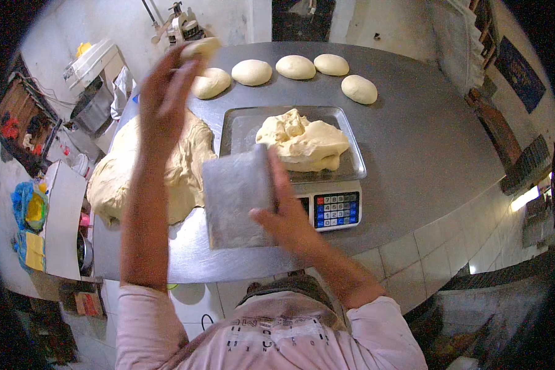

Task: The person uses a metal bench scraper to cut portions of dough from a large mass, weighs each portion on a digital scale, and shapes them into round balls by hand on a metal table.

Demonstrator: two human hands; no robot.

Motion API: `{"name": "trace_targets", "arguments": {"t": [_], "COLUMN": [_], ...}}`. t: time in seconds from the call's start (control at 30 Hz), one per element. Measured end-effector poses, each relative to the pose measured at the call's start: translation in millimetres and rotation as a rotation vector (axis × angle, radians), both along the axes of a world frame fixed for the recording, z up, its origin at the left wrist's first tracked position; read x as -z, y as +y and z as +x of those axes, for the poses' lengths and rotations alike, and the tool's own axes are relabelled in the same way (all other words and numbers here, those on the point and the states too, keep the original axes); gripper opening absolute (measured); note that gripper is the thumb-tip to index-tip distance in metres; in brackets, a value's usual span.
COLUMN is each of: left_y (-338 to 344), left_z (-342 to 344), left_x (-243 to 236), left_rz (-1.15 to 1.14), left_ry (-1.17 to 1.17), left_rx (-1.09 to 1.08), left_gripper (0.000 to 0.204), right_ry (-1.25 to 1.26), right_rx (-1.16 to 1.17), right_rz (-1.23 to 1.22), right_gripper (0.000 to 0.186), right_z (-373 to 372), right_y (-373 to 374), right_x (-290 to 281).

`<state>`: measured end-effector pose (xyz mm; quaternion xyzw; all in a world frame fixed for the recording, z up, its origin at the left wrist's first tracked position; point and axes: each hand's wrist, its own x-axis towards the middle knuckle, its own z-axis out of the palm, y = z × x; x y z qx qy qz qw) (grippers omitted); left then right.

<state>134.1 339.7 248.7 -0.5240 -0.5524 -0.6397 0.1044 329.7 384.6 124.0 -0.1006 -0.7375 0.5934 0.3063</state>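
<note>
1. With right hand (285, 217), grasping a flat grey scraper (237, 198); with left hand (169, 86), raised at a blurred dough piece (201, 48), grip unclear.
2. Apparently done: five rounded dough balls (296, 68) along the far table (425, 139).
3. Probably left: shaping the dough lump (305, 148) on the scale (355, 172), dividing the dough mass (188, 163) beside it.

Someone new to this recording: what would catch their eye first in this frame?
Probably the broad metal scraper in the right hand, in front of the dough lump on the scale. Next, the large dough mass to the left, partly hidden by the forearm, with the raised left hand holding a dough piece. Then five smooth dough balls curving along the table's far side.
</note>
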Motion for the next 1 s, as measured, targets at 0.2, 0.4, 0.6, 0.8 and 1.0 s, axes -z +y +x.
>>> {"name": "trace_targets", "arguments": {"t": [0.2,0.4,0.6,0.8,1.0], "left_y": [-141.9,-159.2,-129.4,-69.4,-6.8], "left_z": [-133.7,-127.0,-94.7,-54.6,-1.3], "left_x": [142.8,172.8,98.4,83.7,102.9], "left_rz": [-0.578,-0.941,-0.504,-0.490,-0.571], "left_ry": [0.752,0.620,0.769,0.565,0.437], "left_rx": [-0.821,-0.846,-0.864,-0.469,-0.090], "left_gripper": [0.032,0.023,0.017,0.015,0.014], "right_ry": [0.256,0.326,0.375,0.374,0.310], "right_rx": [0.498,0.714,0.816,0.800,0.762], "right_rz": [-0.331,-0.301,-0.327,-0.367,-0.299], "right_gripper": [0.090,0.080,0.075,0.075,0.079], "right_z": [39.7,90.3,111.2,120.5,121.8], "right_y": [48.6,73.2,79.4,88.8,94.1], "right_x": [-7.1,-20.4,-20.0,-10.3,5.5]}}
